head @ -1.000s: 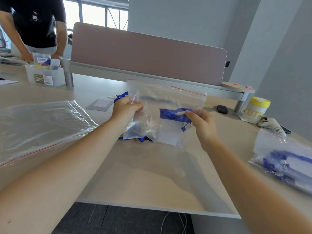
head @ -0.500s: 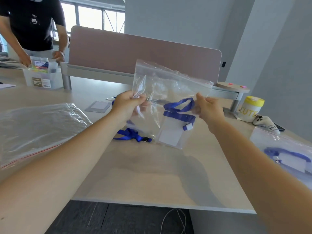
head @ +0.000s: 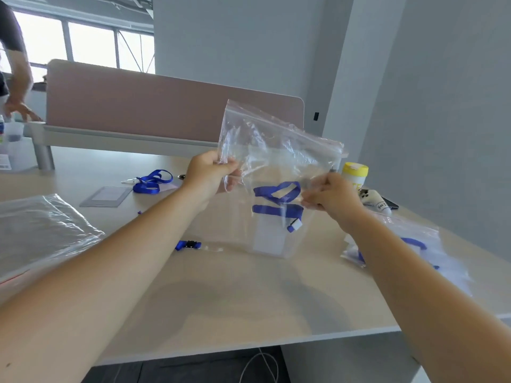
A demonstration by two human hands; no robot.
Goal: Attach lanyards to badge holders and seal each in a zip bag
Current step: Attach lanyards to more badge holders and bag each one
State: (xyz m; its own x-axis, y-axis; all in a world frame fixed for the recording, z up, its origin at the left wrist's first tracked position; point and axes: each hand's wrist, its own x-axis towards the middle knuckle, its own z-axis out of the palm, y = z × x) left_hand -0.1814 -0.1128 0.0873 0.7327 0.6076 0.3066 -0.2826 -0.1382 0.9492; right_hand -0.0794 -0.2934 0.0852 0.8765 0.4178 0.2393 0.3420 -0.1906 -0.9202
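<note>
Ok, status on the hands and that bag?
Left hand and right hand both pinching zip bag, held above table. Blue lanyard and badge holder inside. Nothing in the way.

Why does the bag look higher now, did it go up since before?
Yes. The zip bag, held by both hands, went up: its top now stands above the pink divider, and its bottom has left the table.

bench (head: 249, 294): pale wood top | left of pink divider (head: 171, 109) foot: card sleeve (head: 106, 196), blue lanyard (head: 152, 181) | far left: clear bags (head: 41, 233) | nearer: lanyard clip (head: 189, 245) | right: filled bag (head: 431, 252), yellow-lidded tub (head: 354, 175)
</note>
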